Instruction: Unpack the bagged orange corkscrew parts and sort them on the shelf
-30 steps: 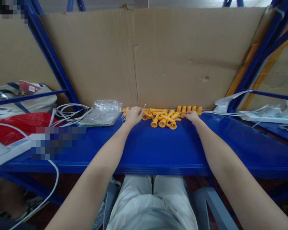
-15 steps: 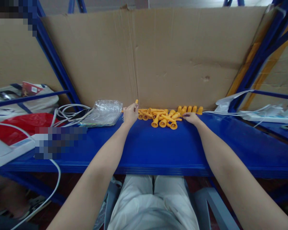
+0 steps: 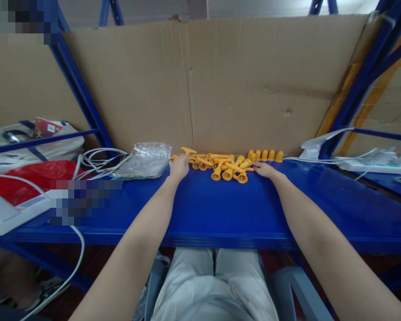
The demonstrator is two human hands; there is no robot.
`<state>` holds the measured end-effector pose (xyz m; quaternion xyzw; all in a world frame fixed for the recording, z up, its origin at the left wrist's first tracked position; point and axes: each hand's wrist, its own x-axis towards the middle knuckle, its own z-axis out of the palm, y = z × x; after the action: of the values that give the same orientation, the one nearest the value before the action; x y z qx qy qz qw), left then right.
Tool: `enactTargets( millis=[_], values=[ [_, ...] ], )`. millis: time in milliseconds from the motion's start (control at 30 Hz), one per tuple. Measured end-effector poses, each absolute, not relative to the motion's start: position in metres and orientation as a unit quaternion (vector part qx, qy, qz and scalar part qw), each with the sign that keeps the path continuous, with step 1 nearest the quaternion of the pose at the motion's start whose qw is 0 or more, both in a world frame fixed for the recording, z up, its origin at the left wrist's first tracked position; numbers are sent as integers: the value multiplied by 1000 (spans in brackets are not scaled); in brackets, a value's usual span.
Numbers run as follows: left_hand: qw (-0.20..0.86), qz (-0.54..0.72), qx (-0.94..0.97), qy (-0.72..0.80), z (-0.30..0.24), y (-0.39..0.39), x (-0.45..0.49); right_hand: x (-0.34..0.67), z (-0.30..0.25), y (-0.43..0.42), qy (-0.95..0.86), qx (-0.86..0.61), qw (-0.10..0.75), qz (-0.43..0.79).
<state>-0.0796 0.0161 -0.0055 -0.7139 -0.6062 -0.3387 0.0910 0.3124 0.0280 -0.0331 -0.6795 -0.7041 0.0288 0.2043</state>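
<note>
Yellow plastic pieces with flared cup ends and thin stems lie in a pile (image 3: 227, 174) at the back of the blue table. At the pile's left end, my left hand (image 3: 179, 168) is closed on a yellow T-shaped plastic piece (image 3: 188, 151), its crossbar showing above the fingers. My right hand (image 3: 264, 169) rests low on the table at the right end, fingers stretched out, tips beside a yellow stem. Nothing shows in its grip. Behind it, several yellow cup-shaped caps (image 3: 264, 155) stand in a row.
A tall cardboard sheet (image 3: 240, 84) closes off the back of the blue table (image 3: 227, 214). To the left are a clear plastic package (image 3: 146, 160), white cables (image 3: 96, 157) and a red bag (image 3: 30, 178). A white power strip (image 3: 374, 164) lies at the right.
My left hand has lowered slightly and moved left, and the T-shaped piece now shows above its fingers. The right hand has shifted slightly left and lies flatter.
</note>
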Motion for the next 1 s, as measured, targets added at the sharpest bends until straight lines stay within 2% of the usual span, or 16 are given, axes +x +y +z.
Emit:
enactTargets(
  millis=[433,1000],
  values=[
    [26,-215,-728,-650,-16,29,-87,308,-31,24,-698,-693,176,40],
    [8,-204,-670,-713,-8,19,-84,311,-34,28,-704,-690,164,36]
  ],
)
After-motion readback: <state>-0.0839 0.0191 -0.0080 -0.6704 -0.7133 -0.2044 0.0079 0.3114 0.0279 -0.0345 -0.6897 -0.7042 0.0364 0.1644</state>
